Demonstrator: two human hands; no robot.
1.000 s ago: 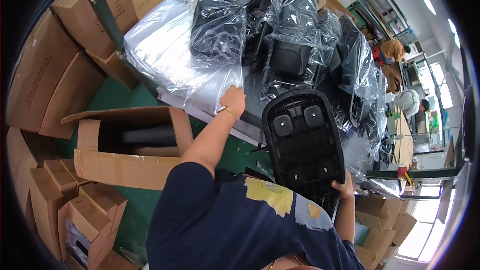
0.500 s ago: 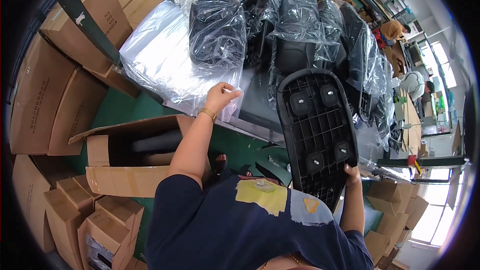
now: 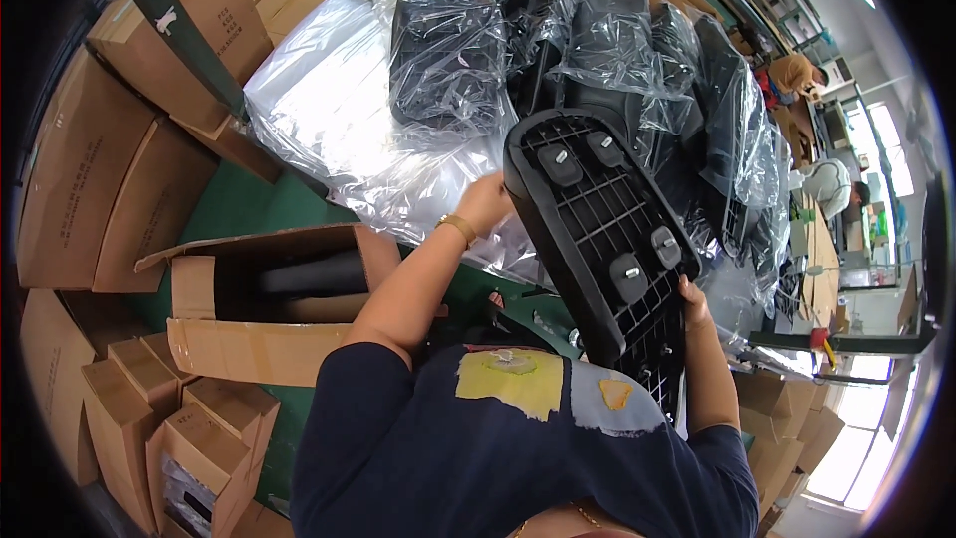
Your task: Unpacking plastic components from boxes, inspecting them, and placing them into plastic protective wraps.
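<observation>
A long black plastic panel (image 3: 592,214) with a rounded end hangs tilted in front of me. Its ribbed underside faces up, with several raised mounts carrying short metal studs. My right hand (image 3: 694,301) grips the panel's right edge. At the opposite edge, near the rounded end, is my left hand (image 3: 485,201); its fingertips are hidden by the panel, so whether they hold it cannot be seen. Clear plastic sheets (image 3: 344,105) lie under and beyond my left hand. Past the panel, a bagged black padded part (image 3: 612,30) rests on the table.
Another bagged black part (image 3: 448,55) with an orange top lies on the sheets. An open cardboard box (image 3: 264,351), holding a dark object, stands at lower left. Stacked cartons (image 3: 75,189) fill the left side beside a green metal post (image 3: 174,35). Other people work at the far right.
The panel has swung up and left, its rounded end leaning toward my left hand. My left hand has moved right from over the sheets to the panel's edge. My right hand keeps its grip.
</observation>
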